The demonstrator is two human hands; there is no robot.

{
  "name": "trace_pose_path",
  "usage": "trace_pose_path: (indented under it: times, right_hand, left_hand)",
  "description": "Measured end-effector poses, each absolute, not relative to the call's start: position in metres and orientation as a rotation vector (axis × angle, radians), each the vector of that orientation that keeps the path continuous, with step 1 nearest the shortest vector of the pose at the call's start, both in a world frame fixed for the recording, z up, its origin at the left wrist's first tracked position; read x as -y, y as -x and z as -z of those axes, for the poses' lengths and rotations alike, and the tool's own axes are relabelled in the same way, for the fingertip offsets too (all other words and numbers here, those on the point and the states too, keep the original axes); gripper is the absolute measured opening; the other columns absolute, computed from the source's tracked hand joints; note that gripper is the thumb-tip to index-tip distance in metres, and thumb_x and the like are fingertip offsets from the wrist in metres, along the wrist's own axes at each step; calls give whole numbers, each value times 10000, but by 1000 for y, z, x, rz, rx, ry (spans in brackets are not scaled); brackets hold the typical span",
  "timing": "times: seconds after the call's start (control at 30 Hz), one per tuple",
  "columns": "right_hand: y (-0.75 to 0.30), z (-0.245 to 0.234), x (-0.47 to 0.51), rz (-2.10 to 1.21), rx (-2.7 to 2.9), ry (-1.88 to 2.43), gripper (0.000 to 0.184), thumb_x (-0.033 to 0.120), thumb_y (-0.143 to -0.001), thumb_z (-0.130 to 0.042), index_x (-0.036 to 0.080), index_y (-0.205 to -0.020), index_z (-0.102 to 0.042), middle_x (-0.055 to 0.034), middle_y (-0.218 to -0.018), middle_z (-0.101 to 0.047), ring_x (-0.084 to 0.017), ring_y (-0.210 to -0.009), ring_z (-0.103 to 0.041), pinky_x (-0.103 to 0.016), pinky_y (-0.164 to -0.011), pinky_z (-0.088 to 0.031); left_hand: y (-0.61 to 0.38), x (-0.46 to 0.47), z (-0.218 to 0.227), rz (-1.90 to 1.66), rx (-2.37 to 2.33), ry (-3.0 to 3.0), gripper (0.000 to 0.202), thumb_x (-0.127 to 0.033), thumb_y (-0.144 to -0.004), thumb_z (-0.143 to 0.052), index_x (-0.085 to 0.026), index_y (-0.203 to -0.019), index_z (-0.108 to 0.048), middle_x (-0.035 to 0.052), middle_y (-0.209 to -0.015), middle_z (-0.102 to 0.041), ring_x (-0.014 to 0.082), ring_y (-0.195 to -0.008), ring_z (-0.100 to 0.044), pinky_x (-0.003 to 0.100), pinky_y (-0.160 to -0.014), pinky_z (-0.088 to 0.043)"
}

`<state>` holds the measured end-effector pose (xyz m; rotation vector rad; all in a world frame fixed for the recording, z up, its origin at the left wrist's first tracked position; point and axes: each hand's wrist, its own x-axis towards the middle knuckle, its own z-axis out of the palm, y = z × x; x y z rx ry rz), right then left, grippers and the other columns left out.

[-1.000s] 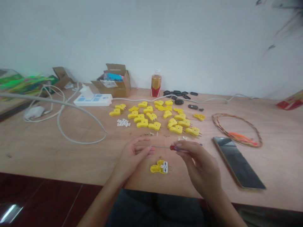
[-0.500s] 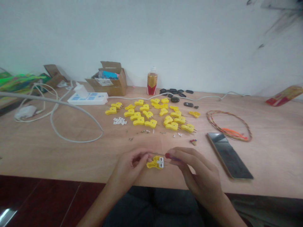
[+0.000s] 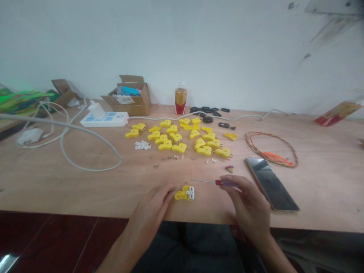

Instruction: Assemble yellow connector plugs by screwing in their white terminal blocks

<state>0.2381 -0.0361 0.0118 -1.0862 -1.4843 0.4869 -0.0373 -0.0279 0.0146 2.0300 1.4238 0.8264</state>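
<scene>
**Yellow plug lies on the desk, precision screwdriver pinched in the right hand**

The yellow plug point(image 3: 181, 195) is set flat on the desk point(image 3: 71, 189), near its front edge and between the hands, with a white faceplate point(image 3: 190, 192) at its right end. It is judged to be light and stiff, being apparently hard plastic, and small enough to shift if nudged. The curved yellow body would seem the best place to take hold, clear of the faceplate.

The left hand point(image 3: 153, 210) is held with its fingers laid together and extended, not wrapped around anything. Its fingertips are brought just beside the plug, though whether contact is made cannot be told. The right hand point(image 3: 248, 201) is curled, with the red-and-purple handle of the precision screwdriver point(image 3: 226, 182) pinched between thumb and fingers. The thin shaft is pointed left, its tip held near the plug but apart from it.

A smartphone point(image 3: 270, 184) is laid just beyond the right hand. Farther off, tiny metal parts point(image 3: 170, 157) are scattered before rows of yellow plug bodies point(image 3: 176, 142) and white pieces point(image 3: 142, 145). A coil of wire point(image 3: 270, 149), a power strip point(image 3: 104, 120), a cardboard box point(image 3: 127, 100) and a bottle point(image 3: 181, 101) are placed toward the back.
</scene>
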Motion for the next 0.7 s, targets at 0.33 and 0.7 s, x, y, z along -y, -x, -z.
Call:
trace_pose_path:
  times: [0.33,0.7]
  right_hand:
    - [-239,-3,34,-542,1449,1091,218,153,-989,-686,260,-1166,-755,-67,-1085,-803,-206,-955,-812,-324,-786,-715]
    - [-242,0,36,-533,1484,1109,262,135,-993,-671,281,-1198,-744,-45,-1114,-795,-190,-969,-811,-301,-817,-702]
  left_hand:
    - [27,23,-16,-875,-1325,-2144,321,-96,-997,-520,-245,-1025,-803,42,-1054,-816,229,-974,-775,350,-900,-620]
    - [25,23,-20,-802,-1584,-2043,257,-157,-944,-667,-311,-1020,-858,9,-998,-863,271,-876,-794,379,-819,-625]
